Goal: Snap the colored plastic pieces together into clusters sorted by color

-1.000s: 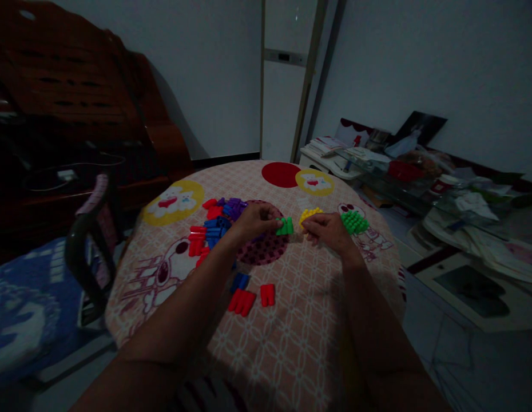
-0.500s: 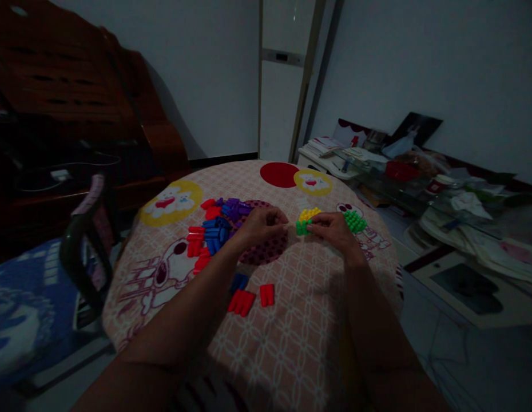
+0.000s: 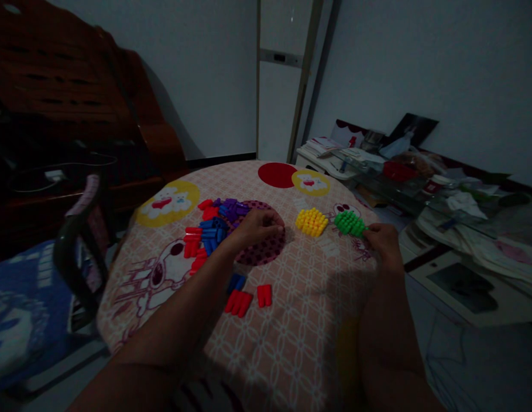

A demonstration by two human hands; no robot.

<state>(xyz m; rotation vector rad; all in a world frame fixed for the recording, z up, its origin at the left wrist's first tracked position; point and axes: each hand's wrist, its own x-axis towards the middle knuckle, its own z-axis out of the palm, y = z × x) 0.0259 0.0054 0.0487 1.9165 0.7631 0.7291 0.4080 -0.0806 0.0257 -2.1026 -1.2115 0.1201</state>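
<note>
My right hand [image 3: 384,243] is at the right side of the table, its thumb and fingers pinched on a green plastic block at the near right end of the green block cluster [image 3: 349,223]. The fingers partly cover that block. A yellow block cluster [image 3: 311,222] sits to the left of the green one. My left hand [image 3: 261,226] hovers over the dark red dotted circle on the cloth, fingers curled together; anything between them is hidden. Beside it lie blue blocks [image 3: 213,233], purple blocks [image 3: 232,208] and red blocks [image 3: 192,243]. Nearer me are a red block [image 3: 264,295] and a wider red piece [image 3: 239,303].
A patterned tablecloth [image 3: 300,326] covers the round table. On the left stands a chair [image 3: 77,246], with a wooden bench [image 3: 55,103] behind it. A glass-topped side table [image 3: 394,189] at the right carries papers, bags and a cup [image 3: 435,183].
My right hand has moved right with a green block, from beside the yellow cluster to the green cluster. The yellow cluster is now uncovered. My left hand has barely moved.
</note>
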